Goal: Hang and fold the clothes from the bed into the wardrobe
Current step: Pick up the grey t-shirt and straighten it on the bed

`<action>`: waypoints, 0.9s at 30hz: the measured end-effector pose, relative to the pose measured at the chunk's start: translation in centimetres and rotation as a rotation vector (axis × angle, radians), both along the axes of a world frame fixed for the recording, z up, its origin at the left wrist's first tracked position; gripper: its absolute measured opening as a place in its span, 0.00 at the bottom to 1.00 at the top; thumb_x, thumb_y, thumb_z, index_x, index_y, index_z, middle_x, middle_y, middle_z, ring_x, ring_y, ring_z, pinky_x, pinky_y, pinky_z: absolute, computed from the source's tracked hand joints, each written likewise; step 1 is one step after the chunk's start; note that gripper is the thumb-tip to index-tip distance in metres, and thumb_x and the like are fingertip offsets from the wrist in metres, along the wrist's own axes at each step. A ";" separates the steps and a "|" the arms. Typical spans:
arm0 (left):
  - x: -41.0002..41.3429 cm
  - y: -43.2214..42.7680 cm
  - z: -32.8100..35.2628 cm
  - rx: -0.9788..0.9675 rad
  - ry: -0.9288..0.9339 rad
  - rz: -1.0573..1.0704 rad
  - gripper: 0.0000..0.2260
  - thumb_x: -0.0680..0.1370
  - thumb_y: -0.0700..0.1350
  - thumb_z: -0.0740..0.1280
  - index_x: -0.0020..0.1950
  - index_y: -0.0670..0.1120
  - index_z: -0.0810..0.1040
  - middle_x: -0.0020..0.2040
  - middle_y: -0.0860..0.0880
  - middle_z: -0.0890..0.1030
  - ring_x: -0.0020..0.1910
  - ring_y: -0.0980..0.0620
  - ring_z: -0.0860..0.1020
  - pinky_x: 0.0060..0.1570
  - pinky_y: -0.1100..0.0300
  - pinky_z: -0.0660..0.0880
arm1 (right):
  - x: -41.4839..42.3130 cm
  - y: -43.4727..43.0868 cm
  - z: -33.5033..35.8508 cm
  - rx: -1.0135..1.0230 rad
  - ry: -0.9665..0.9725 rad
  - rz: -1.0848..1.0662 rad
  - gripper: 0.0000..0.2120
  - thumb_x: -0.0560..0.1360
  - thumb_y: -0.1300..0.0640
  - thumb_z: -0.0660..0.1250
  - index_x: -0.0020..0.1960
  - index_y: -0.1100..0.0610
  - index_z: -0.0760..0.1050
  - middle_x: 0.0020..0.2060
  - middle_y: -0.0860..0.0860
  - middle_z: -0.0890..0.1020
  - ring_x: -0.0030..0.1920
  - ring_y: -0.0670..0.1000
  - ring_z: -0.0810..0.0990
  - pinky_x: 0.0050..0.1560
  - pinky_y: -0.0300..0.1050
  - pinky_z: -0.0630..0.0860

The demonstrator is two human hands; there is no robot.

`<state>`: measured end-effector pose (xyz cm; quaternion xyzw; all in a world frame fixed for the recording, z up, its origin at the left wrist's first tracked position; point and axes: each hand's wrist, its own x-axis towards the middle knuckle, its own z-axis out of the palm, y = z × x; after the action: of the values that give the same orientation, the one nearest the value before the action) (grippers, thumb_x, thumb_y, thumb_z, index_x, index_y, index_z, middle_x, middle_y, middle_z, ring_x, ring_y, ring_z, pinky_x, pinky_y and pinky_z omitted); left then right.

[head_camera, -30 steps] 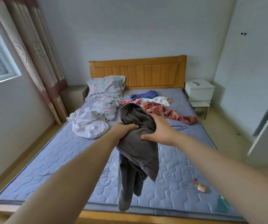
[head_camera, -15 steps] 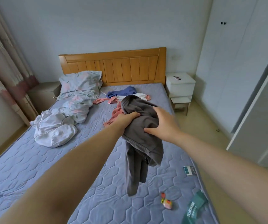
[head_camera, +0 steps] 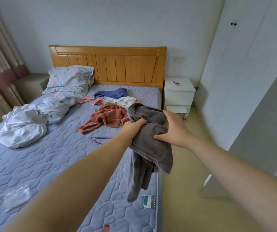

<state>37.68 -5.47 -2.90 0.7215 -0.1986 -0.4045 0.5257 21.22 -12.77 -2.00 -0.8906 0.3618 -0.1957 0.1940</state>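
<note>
A dark grey garment (head_camera: 148, 144) hangs bunched over the bed's right edge, its legs or sleeves dangling. My left hand (head_camera: 132, 127) grips its upper left part. My right hand (head_camera: 173, 129) clasps it from the right, thumb pressed into the cloth. On the lilac mattress (head_camera: 42, 164) behind lie a rust-red garment (head_camera: 107, 118), a white one (head_camera: 121, 101), a blue one (head_camera: 112, 93) and a pink piece (head_camera: 86, 100). A purple hanger (head_camera: 99, 139) rests on the mattress just left of my left forearm. The white wardrobe (head_camera: 238, 72) stands along the right wall, doors closed.
A crumpled floral duvet and pillow (head_camera: 50, 104) fill the bed's left side. A white nightstand (head_camera: 178, 93) sits right of the wooden headboard (head_camera: 107, 64). A blister pack (head_camera: 148, 201) and clear plastic wrap (head_camera: 16, 197) lie on the near mattress. Bare floor (head_camera: 184, 181) runs between bed and wardrobe.
My view has swung and shifted rightward along the bed. Both hands keep the grey garment, now carried over the bed's right edge toward the wardrobe side.
</note>
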 end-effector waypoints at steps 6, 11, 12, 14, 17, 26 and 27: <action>-11.4 -10.2 -3.0 0.033 0.071 0.106 0.14 0.70 0.55 0.72 0.45 0.47 0.74 0.45 0.48 0.79 0.43 0.49 0.77 0.36 0.58 0.73 | -10.3 -11.8 -2.9 0.090 0.170 0.132 0.55 0.62 0.37 0.76 0.78 0.54 0.51 0.78 0.51 0.52 0.76 0.52 0.52 0.74 0.50 0.55; -16.1 -15.8 -2.9 0.020 0.108 0.118 0.15 0.70 0.55 0.72 0.49 0.48 0.74 0.46 0.48 0.80 0.45 0.48 0.79 0.37 0.58 0.74 | -13.9 -18.8 -3.4 0.121 0.178 0.175 0.57 0.60 0.34 0.75 0.78 0.53 0.50 0.78 0.51 0.51 0.76 0.53 0.53 0.75 0.52 0.55; -16.5 -16.5 -3.1 0.018 0.109 0.115 0.14 0.71 0.55 0.72 0.47 0.48 0.74 0.45 0.48 0.80 0.44 0.49 0.79 0.35 0.59 0.74 | -13.9 -19.6 -3.7 0.152 0.161 0.195 0.58 0.60 0.34 0.75 0.78 0.54 0.49 0.77 0.51 0.51 0.76 0.53 0.53 0.75 0.51 0.55; -16.5 -17.4 -3.0 0.013 0.098 0.117 0.10 0.72 0.54 0.71 0.45 0.51 0.74 0.43 0.50 0.79 0.43 0.51 0.79 0.33 0.61 0.73 | -13.4 -20.8 -4.2 0.230 0.121 0.233 0.59 0.59 0.36 0.76 0.78 0.54 0.49 0.77 0.52 0.50 0.76 0.53 0.52 0.75 0.50 0.56; -15.1 -18.0 -2.6 0.016 0.075 0.173 0.09 0.73 0.53 0.71 0.43 0.52 0.73 0.41 0.52 0.78 0.41 0.53 0.77 0.33 0.62 0.71 | -11.4 -22.0 -4.6 0.289 0.106 0.285 0.59 0.59 0.36 0.76 0.78 0.54 0.49 0.78 0.51 0.49 0.76 0.52 0.52 0.75 0.51 0.56; -7.0 -25.0 -1.9 0.049 -0.014 0.131 0.11 0.71 0.55 0.72 0.43 0.53 0.71 0.42 0.53 0.77 0.42 0.53 0.77 0.34 0.62 0.71 | -3.6 -29.5 -5.3 0.182 0.162 0.326 0.58 0.58 0.30 0.71 0.77 0.55 0.51 0.76 0.52 0.57 0.75 0.53 0.56 0.73 0.50 0.58; -5.4 -26.3 -1.9 0.030 -0.004 0.122 0.11 0.71 0.55 0.73 0.42 0.53 0.72 0.42 0.53 0.78 0.42 0.53 0.77 0.33 0.62 0.72 | -2.2 -31.1 -5.2 0.174 0.160 0.319 0.58 0.58 0.30 0.71 0.77 0.54 0.51 0.75 0.52 0.57 0.75 0.53 0.56 0.73 0.50 0.58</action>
<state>32.23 -31.82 -4.75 0.7409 -0.1494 -0.3731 0.5382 19.01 -43.84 -7.19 -0.9291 0.2460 -0.0592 0.2696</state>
